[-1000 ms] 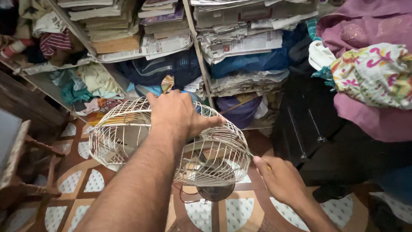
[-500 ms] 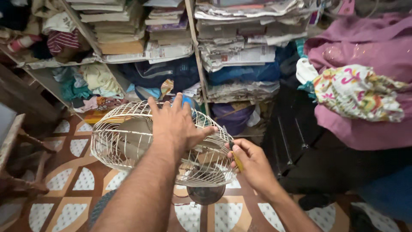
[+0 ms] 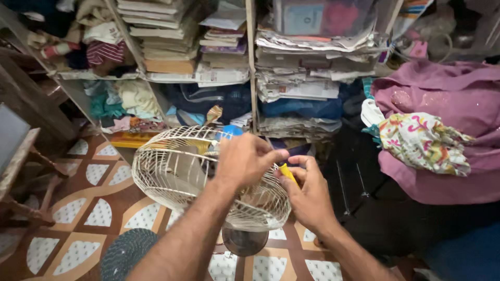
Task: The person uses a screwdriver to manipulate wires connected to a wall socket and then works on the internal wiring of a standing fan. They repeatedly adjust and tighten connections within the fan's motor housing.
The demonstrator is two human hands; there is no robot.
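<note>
A cream wire fan guard on a fan with a round dark base stands on the patterned floor in front of me. My left hand rests on the guard's right rim, fingers pinching towards the edge. Just to its right, my right hand grips a small yellow-handled tool whose tip meets the rim where my left fingers are. A blue part shows behind the guard.
Shelves packed with books, newspapers and folded clothes stand behind the fan. A pile of purple and floral cloth lies at the right over dark fabric. A wooden chair is at the left, a round dark mat near my arm.
My right hand has risen from low beside the fan up to the guard's right rim, now with the yellow tool. My left hand slid from the guard's top to that same rim.
</note>
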